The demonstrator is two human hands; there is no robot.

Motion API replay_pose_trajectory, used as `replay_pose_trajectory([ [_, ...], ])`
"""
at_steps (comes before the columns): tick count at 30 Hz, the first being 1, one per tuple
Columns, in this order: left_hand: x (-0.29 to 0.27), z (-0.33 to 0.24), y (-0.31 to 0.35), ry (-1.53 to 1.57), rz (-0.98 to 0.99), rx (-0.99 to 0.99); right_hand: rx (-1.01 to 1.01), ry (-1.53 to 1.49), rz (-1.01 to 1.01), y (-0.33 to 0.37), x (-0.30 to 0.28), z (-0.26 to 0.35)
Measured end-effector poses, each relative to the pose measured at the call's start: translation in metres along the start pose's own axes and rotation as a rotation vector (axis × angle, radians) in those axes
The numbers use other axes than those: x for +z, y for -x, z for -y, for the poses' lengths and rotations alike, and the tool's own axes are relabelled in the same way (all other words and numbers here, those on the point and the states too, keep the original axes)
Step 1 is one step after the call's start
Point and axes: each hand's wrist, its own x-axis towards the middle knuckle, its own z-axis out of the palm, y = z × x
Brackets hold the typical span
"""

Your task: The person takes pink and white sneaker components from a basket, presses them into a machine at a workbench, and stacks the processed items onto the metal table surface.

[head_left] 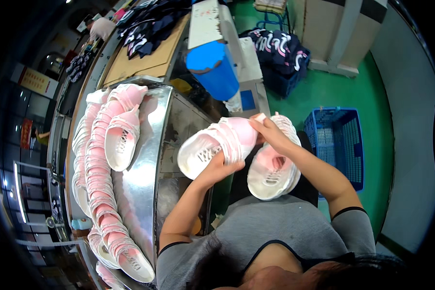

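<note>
In front of my chest is a short nested stack of pink and white shoe uppers point(239, 130), with white crisscross lacing inside the front one. My left hand point(217, 170) wraps round its near side, fingers hidden inside and beneath. My right hand point(271, 134) is closed at the far right end of the same stack, thumb and fingers pinched by a small white edge. Just below my right forearm, a second nested stack of shoe uppers point(265, 186) rests on my lap, its open side facing up.
To my left, a metal-topped table point(147, 183) carries long curved rows of nested uppers point(99, 179) and a separate short stack point(122, 140). A blue cylinder point(212, 67) stands ahead. On the green floor at right sit a blue basket point(360, 145) and a crate of dark printed pieces point(278, 53).
</note>
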Motion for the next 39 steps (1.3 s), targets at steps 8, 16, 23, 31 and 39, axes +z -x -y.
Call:
replay_pose_trajectory([
  [8, -0.022, 0.058, -0.024, 0.468, -0.378, -0.143, 0.054, -0.161, 0.050, -0.079, 0.004, -0.056],
  [16, -0.051, 0.079, -0.021, 0.409, -0.473, -0.192, -0.013, -0.221, -0.275, -0.096, -0.006, -0.098],
  [23, -0.048, 0.042, -0.056, 0.183, -0.420, -0.075, -0.207, 0.331, -0.117, -0.091, 0.046, -0.054],
  [31, -0.038, 0.058, -0.113, 0.301, -0.335, -0.058, -0.090, -0.005, -0.177, -0.109, 0.004, -0.056],
  [39, -0.038, 0.042, -0.158, 0.657, -0.453, -0.124, -0.057, 0.011, -0.206, -0.139, -0.014, -0.044],
])
